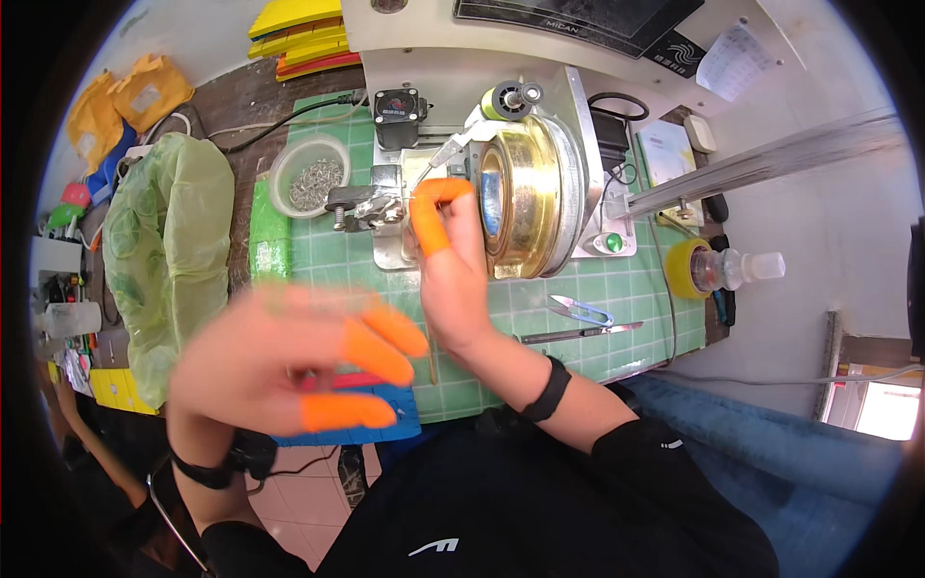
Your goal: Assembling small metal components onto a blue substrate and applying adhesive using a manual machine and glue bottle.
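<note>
Left hand [258, 349] hovers near, wide; right hand [453, 284] curls by the metal clamp [362, 206], hold unclear. Best kept steady

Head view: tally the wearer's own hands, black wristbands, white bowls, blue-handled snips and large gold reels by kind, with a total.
Own hands: 2 (left hand, right hand)
Black wristbands: 2
White bowl: 1
Blue-handled snips: 1
Large gold reel: 1
Total: 7
</note>
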A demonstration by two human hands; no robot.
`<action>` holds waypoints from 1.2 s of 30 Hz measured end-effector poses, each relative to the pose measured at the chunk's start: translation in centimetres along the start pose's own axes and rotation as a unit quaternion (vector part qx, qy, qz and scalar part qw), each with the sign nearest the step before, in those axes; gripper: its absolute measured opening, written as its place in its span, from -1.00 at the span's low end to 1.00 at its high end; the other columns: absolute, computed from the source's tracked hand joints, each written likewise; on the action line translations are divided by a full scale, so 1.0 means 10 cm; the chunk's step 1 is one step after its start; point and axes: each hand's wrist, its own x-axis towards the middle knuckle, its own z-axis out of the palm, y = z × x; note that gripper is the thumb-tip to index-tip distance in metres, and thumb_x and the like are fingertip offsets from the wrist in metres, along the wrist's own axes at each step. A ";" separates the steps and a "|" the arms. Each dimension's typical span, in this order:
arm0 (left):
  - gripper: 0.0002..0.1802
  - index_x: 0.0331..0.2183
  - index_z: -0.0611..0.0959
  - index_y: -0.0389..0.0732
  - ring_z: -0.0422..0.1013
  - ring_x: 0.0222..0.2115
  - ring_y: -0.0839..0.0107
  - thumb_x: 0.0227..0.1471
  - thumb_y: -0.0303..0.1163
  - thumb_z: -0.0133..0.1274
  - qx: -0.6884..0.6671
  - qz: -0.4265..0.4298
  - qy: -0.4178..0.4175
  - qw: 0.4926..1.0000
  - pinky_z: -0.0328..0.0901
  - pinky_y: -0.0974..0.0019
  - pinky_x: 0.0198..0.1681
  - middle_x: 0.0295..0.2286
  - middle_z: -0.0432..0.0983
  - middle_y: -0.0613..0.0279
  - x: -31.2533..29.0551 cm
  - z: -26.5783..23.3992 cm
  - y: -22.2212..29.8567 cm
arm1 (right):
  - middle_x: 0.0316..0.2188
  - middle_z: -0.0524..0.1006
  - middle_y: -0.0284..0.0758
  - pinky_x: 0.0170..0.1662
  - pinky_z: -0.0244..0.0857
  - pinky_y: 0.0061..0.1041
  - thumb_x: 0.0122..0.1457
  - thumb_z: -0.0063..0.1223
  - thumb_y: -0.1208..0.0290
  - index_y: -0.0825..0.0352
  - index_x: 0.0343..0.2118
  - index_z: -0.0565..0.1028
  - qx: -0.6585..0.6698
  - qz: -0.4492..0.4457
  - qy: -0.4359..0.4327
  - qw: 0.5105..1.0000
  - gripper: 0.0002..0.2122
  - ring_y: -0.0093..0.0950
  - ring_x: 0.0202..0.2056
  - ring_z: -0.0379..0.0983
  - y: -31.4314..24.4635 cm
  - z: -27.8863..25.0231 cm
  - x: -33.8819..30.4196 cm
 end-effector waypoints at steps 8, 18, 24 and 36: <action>-0.82 -0.25 0.69 -0.19 0.23 -0.55 0.62 0.02 -0.46 0.19 0.198 0.040 0.038 0.979 0.13 0.52 -0.54 -0.39 0.39 0.40 0.77 -0.69 -0.55 | -0.22 0.36 -0.44 -0.17 0.17 -0.64 0.35 -0.13 0.45 0.29 -0.11 0.34 0.038 0.074 0.067 0.994 -0.89 -0.66 -0.26 0.24 0.13 0.14 0.33; -0.78 -0.42 0.67 -0.25 0.50 -0.47 0.26 -0.29 -0.51 0.17 0.370 0.086 0.137 0.915 0.40 0.28 -0.45 -0.24 0.58 0.08 0.03 0.62 -0.22 | -0.25 0.37 -0.33 -0.26 0.25 -0.53 0.24 0.01 0.55 0.30 -0.08 0.36 -0.191 0.089 -0.163 0.964 -0.79 -0.56 -0.26 0.35 -0.22 -0.44 -0.45; -0.80 -0.36 0.70 -0.27 0.52 -0.41 0.26 -0.16 -0.58 0.28 0.171 0.024 0.347 0.922 0.40 0.36 -0.41 -0.27 0.60 0.09 -0.08 1.30 -0.40 | -0.24 0.36 -0.14 -0.19 0.34 -0.23 -0.04 0.04 0.68 0.38 -0.17 0.48 -0.558 -0.056 -0.349 0.751 -0.70 -0.13 -0.19 0.40 -0.48 -0.73 -0.70; -0.80 -0.33 0.71 -0.29 0.50 -0.38 0.36 -0.12 -0.62 0.29 0.095 0.014 0.439 0.893 0.36 0.44 -0.40 -0.27 0.60 0.06 -0.09 1.34 -0.39 | -0.35 0.50 -0.08 -0.21 0.36 -0.17 0.10 0.04 0.59 0.41 -0.09 0.45 -0.594 -0.136 -0.210 0.764 -0.72 -0.08 -0.33 0.48 -0.46 -0.59 -0.41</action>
